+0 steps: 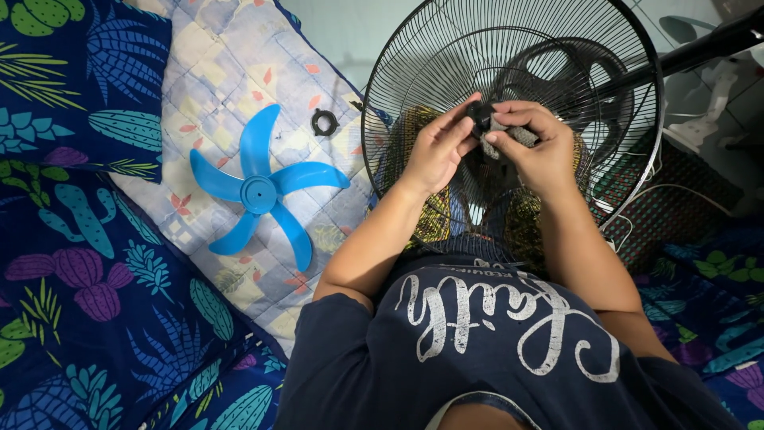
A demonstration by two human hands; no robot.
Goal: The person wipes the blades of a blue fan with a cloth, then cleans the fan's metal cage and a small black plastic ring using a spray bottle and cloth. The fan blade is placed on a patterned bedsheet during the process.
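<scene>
you are pinching a small black part at the hub of the black fan grille with your left hand and right hand, fingers curling tight; the blue fan blade is lying on the quilt.

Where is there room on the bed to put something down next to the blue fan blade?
The pale quilt is bare above the blue fan blade, up toward its top edge. The cactus sheet lower left is bare too. It is crowded at the wire fan guard, where the left hand and right hand meet. A small black ring lies between blade and guard.
</scene>
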